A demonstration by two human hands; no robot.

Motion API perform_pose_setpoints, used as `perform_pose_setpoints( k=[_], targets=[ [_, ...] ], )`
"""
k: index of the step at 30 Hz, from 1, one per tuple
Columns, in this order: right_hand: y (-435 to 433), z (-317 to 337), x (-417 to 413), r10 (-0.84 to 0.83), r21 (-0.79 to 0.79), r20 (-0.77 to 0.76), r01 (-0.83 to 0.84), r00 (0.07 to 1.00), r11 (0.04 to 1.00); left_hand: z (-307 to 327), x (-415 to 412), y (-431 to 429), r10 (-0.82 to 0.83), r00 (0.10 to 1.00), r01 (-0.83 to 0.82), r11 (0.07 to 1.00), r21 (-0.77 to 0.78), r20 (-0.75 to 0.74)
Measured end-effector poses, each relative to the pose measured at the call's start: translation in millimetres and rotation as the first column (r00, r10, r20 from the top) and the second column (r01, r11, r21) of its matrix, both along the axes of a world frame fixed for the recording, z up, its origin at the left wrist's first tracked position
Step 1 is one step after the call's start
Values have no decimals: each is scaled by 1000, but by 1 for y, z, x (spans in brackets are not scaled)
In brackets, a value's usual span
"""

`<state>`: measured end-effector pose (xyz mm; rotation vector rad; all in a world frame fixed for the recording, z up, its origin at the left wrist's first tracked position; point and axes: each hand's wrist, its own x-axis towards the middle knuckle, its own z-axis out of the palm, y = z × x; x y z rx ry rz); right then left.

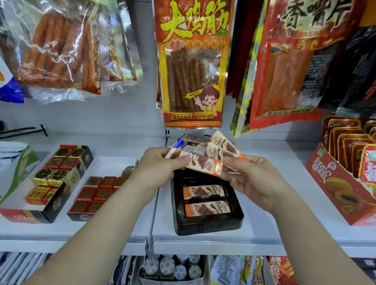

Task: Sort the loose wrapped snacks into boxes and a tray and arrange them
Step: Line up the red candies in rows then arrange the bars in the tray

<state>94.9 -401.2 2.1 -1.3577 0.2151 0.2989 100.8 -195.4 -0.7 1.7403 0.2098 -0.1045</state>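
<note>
In the middle of the frame both hands meet over a fanned bundle of cream-and-orange wrapped snack bars (214,151), held just above the white shelf (266,222). The left hand (156,165) has its fingers curled round the left ends of the bundle, where one blue-tipped wrapper (178,144) sticks out towards the upper left. The right hand (256,181) pinches the orange end of the nearest bar (203,164) between thumb and fingers, so both hands are clamped on the snacks.

Directly below the hands sits a black ribbed plastic tray (208,228). Two of the same cream-and-orange bars (205,208) lie flat inside it, one behind the other, lengthwise across the tray.

At the lower left of the frame stands an open black cardboard box of gold-foil squares (55,174). Just to its right is a second open box of red-foil squares (97,194).

At the right edge a red papaya-printed display carton (339,193) holds upright red packets. Along the top of the frame hang large bags of spicy strips: a clear one (60,43) at the upper left, an orange-and-yellow one (191,56) at centre, and a red one (295,60) to its right.
</note>
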Motion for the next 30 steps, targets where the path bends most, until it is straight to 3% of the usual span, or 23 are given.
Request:
perform_pose_setpoints(
  k=[5, 7, 13, 20, 25, 30],
  targets=[
    [-7, -6, 0, -51, -123, 27, 54, 998, 991, -13, 5, 1, 106, 983, -124, 986, 112, 149],
    [-7, -8, -1, -49, -155, 26, 53, 998, 987, -18, 6, -1, 103, 982, -134, 970, 203, 157],
    [-5, -11, -2, -37, -132, 1, 37, 999, 991, -19, 3, -8, 49, 988, -90, 954, 285, 146],
    [-7, -7, -5, -44, -114, 52, 50, 998, 992, -10, 11, 0, 101, 989, -106, 994, 40, 105],
    [3, 0, -7, 64, 160, 21, -66, 998, 985, 3, 4, -4, 1, 1000, -6, 972, -234, -22],
    [21, 0, -10, 106, 339, 4, -101, 994, 935, 2, 1, -16, 4, 996, -49, 871, -489, -93]
  ],
)
